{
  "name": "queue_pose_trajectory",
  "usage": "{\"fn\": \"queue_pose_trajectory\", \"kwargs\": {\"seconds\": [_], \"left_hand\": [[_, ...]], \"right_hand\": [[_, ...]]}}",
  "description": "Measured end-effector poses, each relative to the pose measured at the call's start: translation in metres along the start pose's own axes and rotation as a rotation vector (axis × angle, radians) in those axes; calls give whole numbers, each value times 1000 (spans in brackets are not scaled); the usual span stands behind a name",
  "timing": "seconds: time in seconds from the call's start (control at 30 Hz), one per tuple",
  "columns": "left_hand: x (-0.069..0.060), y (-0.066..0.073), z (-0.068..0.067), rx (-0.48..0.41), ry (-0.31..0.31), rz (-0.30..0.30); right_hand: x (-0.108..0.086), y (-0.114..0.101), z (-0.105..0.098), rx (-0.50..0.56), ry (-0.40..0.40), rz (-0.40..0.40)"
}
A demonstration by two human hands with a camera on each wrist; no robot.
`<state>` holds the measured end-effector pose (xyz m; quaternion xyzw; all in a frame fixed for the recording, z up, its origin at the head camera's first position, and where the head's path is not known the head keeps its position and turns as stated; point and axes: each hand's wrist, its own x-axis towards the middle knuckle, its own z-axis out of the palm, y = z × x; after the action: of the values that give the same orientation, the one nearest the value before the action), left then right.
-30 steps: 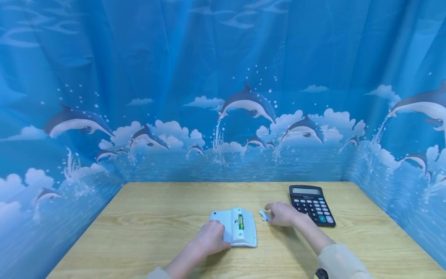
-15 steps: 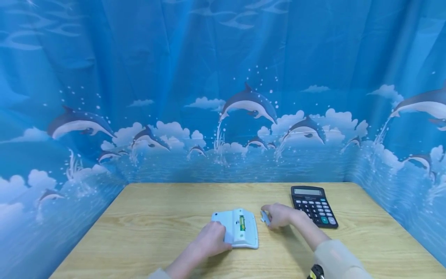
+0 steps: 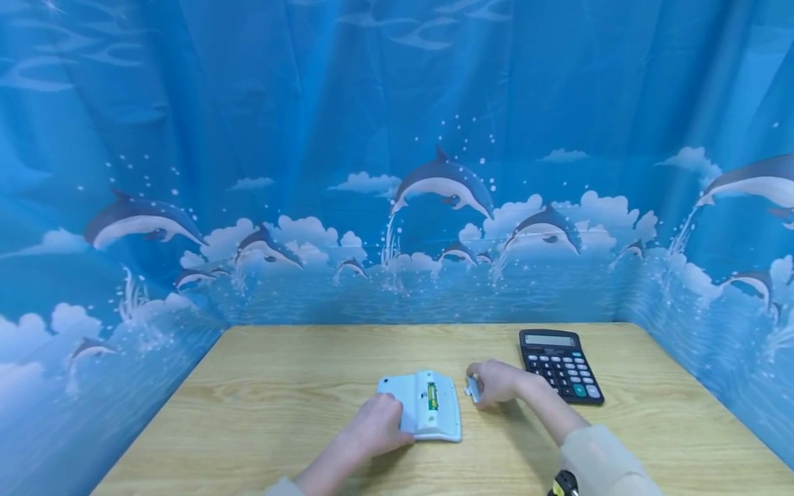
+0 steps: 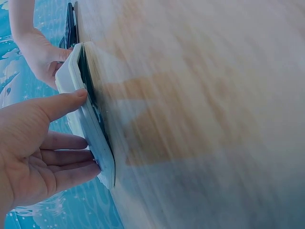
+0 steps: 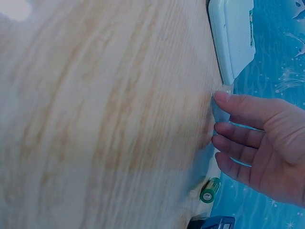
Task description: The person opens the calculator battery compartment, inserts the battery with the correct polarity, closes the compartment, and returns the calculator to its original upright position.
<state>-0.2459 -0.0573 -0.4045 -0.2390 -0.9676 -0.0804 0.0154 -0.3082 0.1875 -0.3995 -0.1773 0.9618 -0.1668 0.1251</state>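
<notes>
A light blue calculator lies face down on the table, its battery compartment uncovered. One green battery sits in that compartment. My left hand holds the calculator's left side, thumb at the near edge and fingers over the back, as the left wrist view shows. Just right of the calculator, my right hand pinches a small light blue battery cover close to the tabletop. The cover is partly hidden by the fingers. In the right wrist view, another green battery lies on the table beyond the right hand's fingers.
A black calculator lies face up at the right, beside and partly behind the right forearm. The wooden table ends at a blue dolphin-print curtain at the back and sides.
The right fingers have closed on the battery cover, which now stands more tilted than when it lay flat. The left hand and light blue calculator have stayed put. The view shifted slightly.
</notes>
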Motion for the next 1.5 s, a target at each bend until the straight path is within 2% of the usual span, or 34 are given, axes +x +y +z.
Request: {"fn": "queue_pose_trajectory", "kwargs": {"seconds": [0.27,0.6,1.03,1.27,1.5], "left_hand": [[-2,0,1,-3,3,-4],[-1,1,0,-13,-1,-13],[-3,0,1,-6,14,6],[-2,-1,2,0,23,15],[-2,-2,2,9,41,33]], "right_hand": [[0,2,3,-25,64,-35],[2,5,3,24,101,-60],[0,-4,0,148,176,-215],[-2,-13,-1,232,163,-304],[-1,-27,1,256,121,-325]]}}
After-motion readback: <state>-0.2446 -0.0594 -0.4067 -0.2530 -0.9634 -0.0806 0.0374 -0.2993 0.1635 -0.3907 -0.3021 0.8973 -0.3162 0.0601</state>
